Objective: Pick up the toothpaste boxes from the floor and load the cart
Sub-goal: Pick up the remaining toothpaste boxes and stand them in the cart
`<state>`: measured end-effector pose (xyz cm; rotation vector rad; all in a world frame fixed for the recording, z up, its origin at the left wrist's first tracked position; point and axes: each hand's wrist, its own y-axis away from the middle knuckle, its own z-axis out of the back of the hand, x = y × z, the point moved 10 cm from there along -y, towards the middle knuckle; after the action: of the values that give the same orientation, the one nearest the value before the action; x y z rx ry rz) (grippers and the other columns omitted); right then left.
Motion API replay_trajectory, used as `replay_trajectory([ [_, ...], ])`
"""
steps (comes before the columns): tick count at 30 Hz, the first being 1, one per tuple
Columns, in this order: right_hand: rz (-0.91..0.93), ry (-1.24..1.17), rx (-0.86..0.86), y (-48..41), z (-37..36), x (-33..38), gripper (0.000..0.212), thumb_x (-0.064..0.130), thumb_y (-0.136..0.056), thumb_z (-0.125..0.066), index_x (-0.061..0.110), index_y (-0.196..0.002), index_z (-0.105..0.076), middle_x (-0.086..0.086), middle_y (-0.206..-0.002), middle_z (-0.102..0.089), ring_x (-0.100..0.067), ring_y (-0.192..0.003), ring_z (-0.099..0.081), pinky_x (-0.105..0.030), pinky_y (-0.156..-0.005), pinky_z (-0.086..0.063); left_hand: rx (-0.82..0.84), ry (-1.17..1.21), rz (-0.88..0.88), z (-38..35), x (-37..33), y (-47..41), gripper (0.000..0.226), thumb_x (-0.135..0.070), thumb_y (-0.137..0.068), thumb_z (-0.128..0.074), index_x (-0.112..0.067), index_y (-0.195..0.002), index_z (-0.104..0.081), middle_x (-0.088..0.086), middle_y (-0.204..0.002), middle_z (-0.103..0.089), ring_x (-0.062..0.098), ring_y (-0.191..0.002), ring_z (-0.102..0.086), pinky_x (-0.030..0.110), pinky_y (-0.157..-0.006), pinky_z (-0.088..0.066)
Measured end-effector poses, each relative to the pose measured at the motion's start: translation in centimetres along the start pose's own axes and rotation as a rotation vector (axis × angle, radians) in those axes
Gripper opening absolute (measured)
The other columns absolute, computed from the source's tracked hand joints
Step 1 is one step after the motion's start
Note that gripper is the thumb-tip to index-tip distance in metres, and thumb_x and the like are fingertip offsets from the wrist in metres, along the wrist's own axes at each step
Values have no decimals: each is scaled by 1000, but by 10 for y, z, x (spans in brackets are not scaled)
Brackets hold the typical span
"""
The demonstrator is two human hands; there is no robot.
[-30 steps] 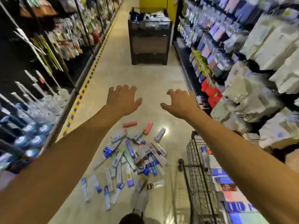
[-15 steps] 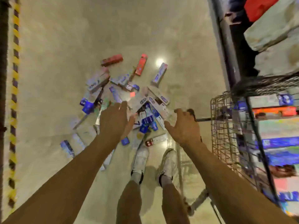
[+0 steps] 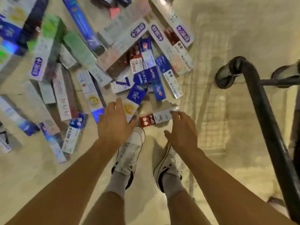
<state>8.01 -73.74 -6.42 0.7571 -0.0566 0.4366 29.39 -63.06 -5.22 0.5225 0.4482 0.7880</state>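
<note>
head cam: looks straight down at floor [image 3: 243, 30].
boxes [image 3: 142, 75]: loose pile on floor, upper left to centre, many overlapping, none lifted.
l hand [image 3: 113, 122]: palm down over near edge of pile, fingers loosely spread, holds nothing; contact w/ box below unclear.
r hand [image 3: 181, 130]: fingers relaxed & apart, tips at right end of red-white box [image 3: 155, 119]; touch can't tell.
cart [image 3: 263, 108]: black frame tube at right, wheel [image 3: 225, 75] near pile.
shoes [image 3: 129, 150]: white, just below hands.
</note>
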Motion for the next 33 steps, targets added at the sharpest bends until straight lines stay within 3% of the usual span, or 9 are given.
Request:
replay_trajectory([
  [4, 145, 18, -85, -32, -45, 3, 77, 13, -75, -80, 12, -145, -48, -15, -151, -43, -33, -137, -39, -50, -116, -36, -34, 41, -6, -44, 9, -27, 77, -48, -81, -74, -12, -137, -36, 13, -120, -50, 35, -107, -55, 46, -74, -50],
  [7, 203, 91, -135, -52, -66, 4, 69, 28, -80, -68, 12, -144, -50, -17, -152, -43, -34, -146, -32, -50, -125, -19, -65, 53, -5, -57, 13, -42, 65, -45, -80, -76, -13, -123, -40, 11, -115, -50, 32, -101, -56, 41, -66, -44],
  [10, 232, 150, -195, -67, -68, 3, 52, 30, -79, -65, 15, -128, -59, -8, -132, -54, -30, -133, -43, -40, -125, -7, -79, 65, -15, -59, 17, -48, 62, -44, -80, -77, -13, -119, -40, 10, -113, -50, 29, -99, -56, 37, -64, -38],
  [13, 251, 147, -247, -67, -62, 4, 35, 24, -83, -69, 16, -116, -62, -4, -116, -58, -26, -114, -50, -36, -118, -22, -67, 93, -16, -52, 20, -41, 62, -45, -80, -78, -13, -118, -41, 9, -113, -51, 28, -100, -56, 37, -65, -37],
  [16, 197, 128, -268, -48, -35, 5, 32, 20, -84, -69, 17, -114, -60, -4, -114, -59, -26, -104, -49, -35, -97, -41, -41, 98, -24, -22, 14, -22, 60, -49, -81, -75, -13, -116, -41, 9, -112, -52, 29, -100, -56, 42, -68, -45],
  [22, 26, 88, -299, 40, 92, 33, 37, 18, -81, -66, 19, -117, -58, -3, -107, -58, -26, -96, -52, -42, -82, -47, -1, 40, -29, 107, -19, 40, 59, -46, -77, -73, -13, -114, -42, 9, -110, -51, 33, -99, -57, 42, -69, -43],
  [28, -72, -78, -305, 157, 287, 88, 50, 30, -76, -76, 16, -119, -58, -7, -105, -59, -29, -94, -55, -45, -75, -50, -87, 5, 21, 325, -64, 124, 60, -44, -72, -72, -11, -115, -48, 12, -115, -54, 36, -107, -58, 49, -83, -48],
  [33, -68, -135, -442, 251, 453, 131, 53, 49, -81, -71, 13, -117, -57, -9, -104, -60, -31, -93, -57, -39, -71, -50, -218, -27, -91, 500, -122, 202, 73, -50, -69, -76, -7, -122, -50, 16, -110, -57, 39, -103, -59, 50, -76, -51],
])
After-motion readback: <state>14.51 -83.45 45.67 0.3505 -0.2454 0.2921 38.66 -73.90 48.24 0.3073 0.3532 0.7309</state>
